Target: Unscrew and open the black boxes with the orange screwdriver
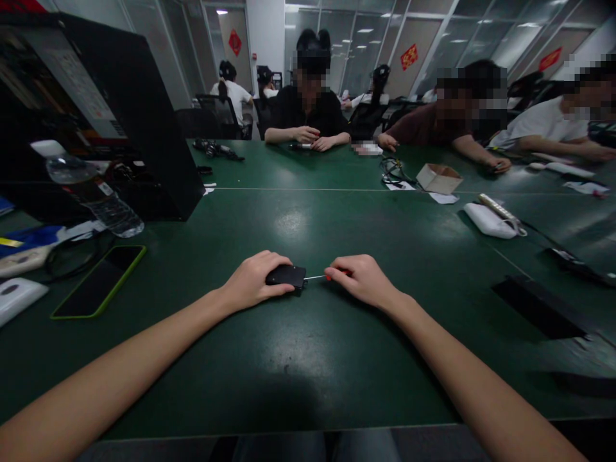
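On the green table, my left hand [255, 282] is closed around a small black rectangular device [291, 276], thumb along its near side and fingers over its far side. My right hand [363, 276] grips the red handle of a screwdriver [315, 277]. Its thin metal shaft points left, and the tip meets the right end of the black device, where a small part sticks out. Whether the tip sits inside the device or only touches it, I cannot tell. Most of the handle is hidden in my right fist.
Left of me are a phone [100, 282] with a green edge, a plastic bottle [91, 186] and a large black computer case [144, 115]. To the right lie a white device [491, 220], a black flat piece [539, 308] and an open box [439, 179]. Several people sit across the table.
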`<state>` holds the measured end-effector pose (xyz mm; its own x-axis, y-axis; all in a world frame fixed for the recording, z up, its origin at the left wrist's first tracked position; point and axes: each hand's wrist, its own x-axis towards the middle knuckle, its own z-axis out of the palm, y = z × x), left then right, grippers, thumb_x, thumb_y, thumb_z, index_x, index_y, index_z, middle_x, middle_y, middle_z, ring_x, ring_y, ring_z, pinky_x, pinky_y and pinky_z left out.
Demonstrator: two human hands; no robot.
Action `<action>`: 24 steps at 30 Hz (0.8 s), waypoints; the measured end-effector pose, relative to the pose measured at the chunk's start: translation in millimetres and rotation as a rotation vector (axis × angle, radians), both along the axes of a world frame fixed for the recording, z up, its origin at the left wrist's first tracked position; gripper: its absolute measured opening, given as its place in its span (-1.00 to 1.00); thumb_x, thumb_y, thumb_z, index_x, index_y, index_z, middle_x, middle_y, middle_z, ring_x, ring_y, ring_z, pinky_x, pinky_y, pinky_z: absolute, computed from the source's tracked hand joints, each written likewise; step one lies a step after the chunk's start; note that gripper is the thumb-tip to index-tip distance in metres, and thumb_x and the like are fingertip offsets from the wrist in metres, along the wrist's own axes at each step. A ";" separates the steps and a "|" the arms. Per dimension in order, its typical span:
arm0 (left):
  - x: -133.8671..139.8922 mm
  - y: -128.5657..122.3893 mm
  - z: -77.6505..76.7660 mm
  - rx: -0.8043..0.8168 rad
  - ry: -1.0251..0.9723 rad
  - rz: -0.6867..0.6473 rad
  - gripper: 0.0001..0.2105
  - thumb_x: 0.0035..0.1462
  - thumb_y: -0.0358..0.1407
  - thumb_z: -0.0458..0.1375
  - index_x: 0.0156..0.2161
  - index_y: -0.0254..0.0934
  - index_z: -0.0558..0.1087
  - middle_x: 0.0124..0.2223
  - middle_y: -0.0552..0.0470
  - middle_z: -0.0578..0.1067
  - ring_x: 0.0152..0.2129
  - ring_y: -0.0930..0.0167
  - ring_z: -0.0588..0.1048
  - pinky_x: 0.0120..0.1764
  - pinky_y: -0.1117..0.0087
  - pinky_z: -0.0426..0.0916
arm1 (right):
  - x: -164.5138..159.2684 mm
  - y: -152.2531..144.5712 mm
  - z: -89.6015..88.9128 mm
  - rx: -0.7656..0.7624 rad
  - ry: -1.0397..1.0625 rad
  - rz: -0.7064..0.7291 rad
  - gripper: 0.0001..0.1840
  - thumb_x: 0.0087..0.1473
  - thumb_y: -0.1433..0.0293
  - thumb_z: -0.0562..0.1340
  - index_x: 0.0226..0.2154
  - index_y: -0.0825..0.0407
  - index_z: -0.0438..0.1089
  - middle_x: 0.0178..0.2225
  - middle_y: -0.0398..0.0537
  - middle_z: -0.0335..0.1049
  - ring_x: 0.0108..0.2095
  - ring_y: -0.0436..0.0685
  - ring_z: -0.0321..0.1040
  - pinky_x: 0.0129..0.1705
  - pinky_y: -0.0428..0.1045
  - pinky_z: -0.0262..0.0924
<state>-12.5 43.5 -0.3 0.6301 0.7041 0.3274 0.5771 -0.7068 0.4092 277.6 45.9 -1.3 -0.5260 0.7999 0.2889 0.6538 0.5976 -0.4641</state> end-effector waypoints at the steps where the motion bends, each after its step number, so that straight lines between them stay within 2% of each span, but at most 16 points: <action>1: 0.0 0.0 -0.2 0.000 -0.006 -0.002 -0.61 0.22 -0.03 0.22 0.02 -0.25 0.43 -0.09 -0.10 0.54 -0.17 0.24 0.50 -0.10 0.23 0.37 | 0.2 -0.3 0.7 -0.008 0.008 0.023 -0.60 0.30 0.14 0.14 -0.39 0.04 0.49 -0.46 -0.12 0.48 -0.45 -0.01 0.35 -0.35 -0.08 0.10; 4: 0.2 0.4 -1.3 -0.010 -0.026 -0.013 -0.61 0.21 -0.05 0.23 0.02 -0.26 0.43 -0.07 -0.10 0.54 -0.15 0.24 0.50 -0.08 0.24 0.37 | 2.8 -1.9 5.0 0.038 -0.016 0.097 -0.64 0.25 0.11 0.21 -0.29 0.06 0.48 -0.37 -0.06 0.49 -0.38 0.03 0.38 -0.31 -0.07 0.16; 8: 0.2 1.1 -2.7 -0.018 -0.062 -0.021 -0.61 0.20 -0.07 0.26 0.01 -0.27 0.43 -0.06 -0.10 0.53 -0.13 0.24 0.49 -0.06 0.22 0.37 | 3.5 -3.7 8.2 0.100 -0.081 0.157 -0.64 0.25 0.10 0.20 -0.22 0.07 0.46 -0.31 -0.01 0.46 -0.33 0.06 0.37 -0.28 -0.05 0.19; 15: -0.5 1.3 -3.2 -0.038 -0.108 -0.031 -0.62 0.18 -0.08 0.28 -0.02 -0.29 0.45 -0.08 -0.10 0.54 -0.13 0.26 0.49 -0.05 0.23 0.36 | -0.5 -3.0 3.5 0.055 -0.074 0.186 -0.64 0.29 0.12 0.17 -0.25 0.08 0.45 -0.33 -0.03 0.41 -0.34 0.04 0.35 -0.29 -0.06 0.20; 24: 3.0 0.3 -8.9 -0.031 -0.158 -0.037 -0.57 0.16 -0.08 0.30 0.04 -0.29 0.43 -0.03 -0.11 0.54 -0.09 0.24 0.50 -0.02 0.20 0.38 | -3.9 -5.5 2.8 0.010 -0.099 0.195 -0.62 0.31 0.13 0.13 -0.25 0.09 0.47 -0.35 -0.02 0.49 -0.37 0.04 0.40 -0.30 -0.07 0.18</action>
<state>-9.6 43.8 -9.2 0.5983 0.6926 0.4029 0.4777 -0.7120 0.5146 273.6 40.3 1.4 -0.6965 0.6778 0.2355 0.5679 0.7214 -0.3963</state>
